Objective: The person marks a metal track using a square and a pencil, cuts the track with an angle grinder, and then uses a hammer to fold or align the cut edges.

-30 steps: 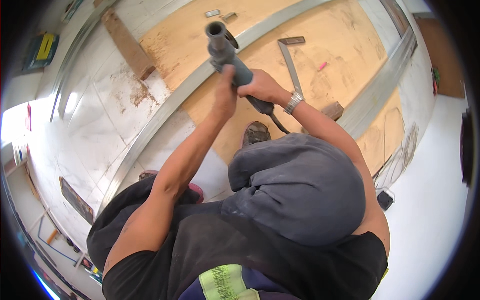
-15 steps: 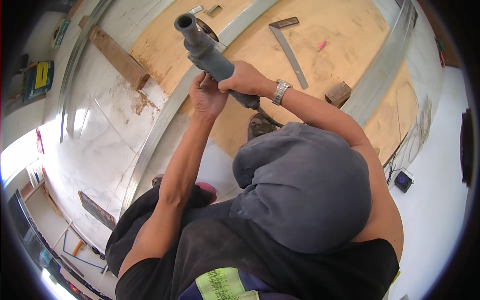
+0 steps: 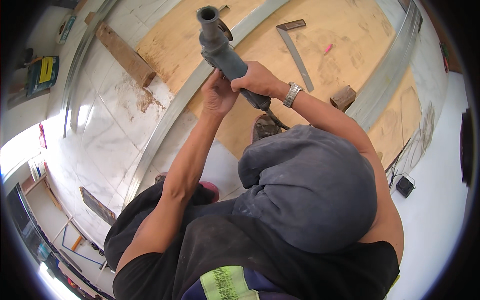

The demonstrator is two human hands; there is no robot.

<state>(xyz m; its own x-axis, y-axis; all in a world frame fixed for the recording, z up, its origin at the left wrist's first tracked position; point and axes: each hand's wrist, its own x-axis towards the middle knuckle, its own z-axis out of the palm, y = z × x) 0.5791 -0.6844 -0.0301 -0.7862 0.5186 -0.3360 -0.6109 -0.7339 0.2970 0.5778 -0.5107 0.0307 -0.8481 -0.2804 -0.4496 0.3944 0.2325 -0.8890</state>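
A grey-blue corded power tool (image 3: 227,57) points up and away from me, with a hollow round tube at its far end and a dark ring at its side. My right hand (image 3: 257,80), with a metal watch on its wrist, wraps round the tool's body. Beneath and left of it, my left hand (image 3: 219,95) has curled fingers against the tool's side; its fingertips are partly hidden. From the tool's near end a black cord (image 3: 276,120) runs down toward my shoe. The tool is held above a metal channel (image 3: 186,102) lying on a plywood sheet (image 3: 325,35).
On the plywood lie a try square (image 3: 295,50), a pink marker (image 3: 328,49) and a wood block (image 3: 343,98). Another metal channel (image 3: 387,75) lies at the right. A long timber piece (image 3: 125,55) rests on the tiles at the left, beside brown dust. A small black box (image 3: 405,186) stands at the right.
The scene has shifted slightly right and down in the picture. Both hands keep their places on the tool, and its tube end now shows a little higher and farther right.
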